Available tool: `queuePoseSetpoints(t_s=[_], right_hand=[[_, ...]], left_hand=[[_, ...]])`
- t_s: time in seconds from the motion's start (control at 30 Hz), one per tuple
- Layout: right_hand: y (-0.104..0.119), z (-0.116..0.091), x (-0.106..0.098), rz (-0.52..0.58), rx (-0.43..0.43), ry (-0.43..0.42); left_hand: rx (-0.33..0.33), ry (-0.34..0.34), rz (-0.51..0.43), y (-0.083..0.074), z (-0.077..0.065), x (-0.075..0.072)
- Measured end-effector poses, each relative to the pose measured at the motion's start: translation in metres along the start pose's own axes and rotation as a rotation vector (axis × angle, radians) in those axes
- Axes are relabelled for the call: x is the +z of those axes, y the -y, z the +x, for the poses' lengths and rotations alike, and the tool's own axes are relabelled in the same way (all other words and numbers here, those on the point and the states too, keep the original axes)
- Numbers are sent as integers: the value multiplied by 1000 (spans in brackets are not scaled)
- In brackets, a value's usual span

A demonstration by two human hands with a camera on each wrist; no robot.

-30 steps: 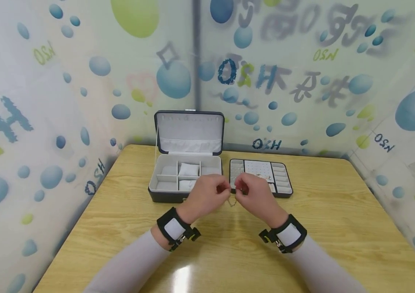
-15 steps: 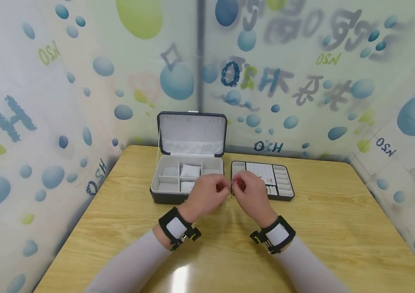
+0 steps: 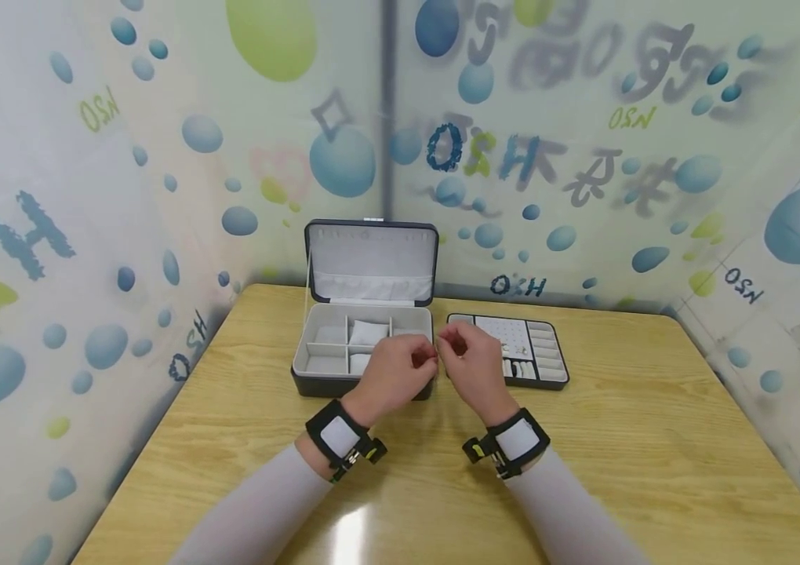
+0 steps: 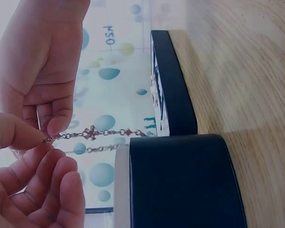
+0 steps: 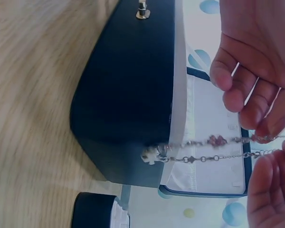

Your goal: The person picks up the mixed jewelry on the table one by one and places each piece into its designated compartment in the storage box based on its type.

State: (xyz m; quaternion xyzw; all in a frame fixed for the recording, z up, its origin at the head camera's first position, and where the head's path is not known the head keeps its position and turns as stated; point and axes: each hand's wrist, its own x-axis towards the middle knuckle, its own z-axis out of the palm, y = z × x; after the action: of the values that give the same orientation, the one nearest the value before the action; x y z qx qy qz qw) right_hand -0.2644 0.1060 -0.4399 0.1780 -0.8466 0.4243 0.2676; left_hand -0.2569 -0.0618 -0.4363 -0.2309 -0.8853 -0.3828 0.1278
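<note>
My left hand (image 3: pixel 400 367) and right hand (image 3: pixel 471 367) meet near the front right corner of the jewelry box (image 3: pixel 322 384). Between their fingertips hangs a thin silver bracelet (image 4: pixel 90 132) with reddish flower charms, sagging in a loop. Thumb and fingers of the left hand pinch one end of it, while the right hand (image 5: pixel 262 183) pinches the other end. At the low point of the loop a pale charm (image 5: pixel 150 155) dangles. In the head view the bracelet is too small to make out well. Whether its clasp is fastened, I cannot tell.
The jewelry box's lid (image 3: pixel 372 263) stands up, its compartments showing with white pillows (image 3: pixel 368 333) in some. To the right lies a jewelry tray (image 3: pixel 549 384) with ring slots and small jewelry, partly behind the right hand. A patterned wall (image 3: pixel 583 235) rises behind the wooden table (image 3: pixel 654 439).
My right hand has moved left toward the left hand, uncovering more of the tray. The left hand has hardly moved. The hanging loop, visible earlier in the head view, barely shows now.
</note>
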Motion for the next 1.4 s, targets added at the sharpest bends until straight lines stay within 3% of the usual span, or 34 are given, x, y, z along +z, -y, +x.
queuePoseSetpoints(t_s=[0.2, 0.33, 0.5, 0.63, 1.0, 1.4], right_hand=[[3, 11, 2, 57, 21, -40], [4, 16, 2, 87, 53, -72], [7, 23, 7, 101, 116, -115], [8, 30, 15, 133, 165, -147], [12, 47, 27, 149, 208, -152], [9, 65, 34, 195, 223, -188]], left_hand=[[-18, 49, 106, 9, 5, -12], [-32, 140, 187, 15, 6, -21], [-36, 283, 181, 19, 5, -25], [-47, 359, 181, 21, 4, -22], [-35, 379, 319, 19, 2, -28], [-54, 385, 325, 19, 2, -30]])
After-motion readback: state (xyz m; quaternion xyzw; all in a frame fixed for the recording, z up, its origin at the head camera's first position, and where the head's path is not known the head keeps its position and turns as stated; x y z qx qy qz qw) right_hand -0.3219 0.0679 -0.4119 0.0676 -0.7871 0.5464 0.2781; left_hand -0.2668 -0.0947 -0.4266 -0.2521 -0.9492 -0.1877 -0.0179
